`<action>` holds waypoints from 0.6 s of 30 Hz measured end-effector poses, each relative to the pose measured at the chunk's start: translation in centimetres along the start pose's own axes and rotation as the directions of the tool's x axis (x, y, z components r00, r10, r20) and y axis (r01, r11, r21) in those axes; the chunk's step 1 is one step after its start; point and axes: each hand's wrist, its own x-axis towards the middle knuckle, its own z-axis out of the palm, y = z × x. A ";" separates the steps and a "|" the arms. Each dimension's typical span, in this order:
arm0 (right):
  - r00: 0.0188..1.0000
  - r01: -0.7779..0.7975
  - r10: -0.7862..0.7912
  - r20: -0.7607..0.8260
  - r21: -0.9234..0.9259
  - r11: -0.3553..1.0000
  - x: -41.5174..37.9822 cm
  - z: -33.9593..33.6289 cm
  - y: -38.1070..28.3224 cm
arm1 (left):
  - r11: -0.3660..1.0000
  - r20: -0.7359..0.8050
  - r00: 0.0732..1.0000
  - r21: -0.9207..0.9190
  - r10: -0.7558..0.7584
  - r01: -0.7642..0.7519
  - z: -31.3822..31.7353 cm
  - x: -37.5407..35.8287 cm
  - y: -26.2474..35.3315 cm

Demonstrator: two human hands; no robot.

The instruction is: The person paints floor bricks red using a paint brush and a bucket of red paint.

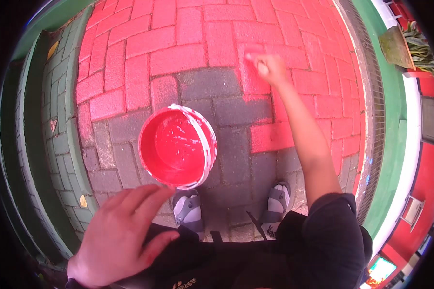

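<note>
Ground: brick paving (226,115), painted red across the far part, bare grey near the feet.
Bucket: red paint bucket (177,146) stands on the grey bricks, near the left edge.
Edges: green kerb (62,120) at left, drain grate (373,111) at right.

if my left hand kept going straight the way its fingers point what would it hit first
Probably the round red paint bucket with the white paint-smeared rim. The left hand rests on the dark-trousered knee, fingers pointing up-right at the bucket's near edge. Depth is unclear, so it might pass above the rim.
</note>
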 end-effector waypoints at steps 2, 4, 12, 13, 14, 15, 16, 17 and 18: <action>0.976 -0.096 0.061 0.210 0.156 0.983 -3.0 -1.9 -2.1 | 1.000 0.025 0.999 0.011 0.026 -0.026 -0.7 0.6 0.0; 0.937 -0.209 0.124 0.328 0.238 0.948 -4.6 -3.8 -3.0 | 0.998 0.155 0.988 0.049 0.020 -0.027 -1.0 1.5 0.4; 0.828 -0.560 0.433 0.356 0.488 0.669 2.6 -5.3 2.8 | 0.993 0.279 0.953 -0.007 0.119 -0.122 -0.1 6.2 -0.3; 0.803 -0.595 0.506 0.314 0.453 0.664 3.5 -4.9 3.7 | 0.987 0.260 0.953 -0.021 0.158 -0.158 0.2 6.6 -0.6; 0.801 -0.599 0.507 0.318 0.456 0.659 4.2 -4.4 4.6 | 0.988 0.265 0.952 -0.022 0.153 -0.153 0.5 7.0 -0.7; 0.816 -0.523 0.571 0.085 0.528 0.669 5.0 -4.3 4.8 | 0.984 0.270 0.947 -0.035 0.176 -0.173 0.7 7.4 -0.6; 0.772 -0.437 0.617 -0.151 0.579 0.689 5.4 -4.4 5.1 | 0.979 0.276 0.940 -0.049 0.202 -0.196 1.0 7.9 -0.5; 0.768 -0.442 0.623 -0.149 0.579 0.685 5.7 -4.8 4.0 | 0.979 0.283 0.937 -0.050 0.202 -0.196 1.1 8.3 -0.4; 0.809 -0.383 0.553 -0.201 0.533 0.754 6.1 -5.2 2.1 | 0.976 0.283 0.934 -0.047 0.217 -0.213 1.2 8.6 -0.3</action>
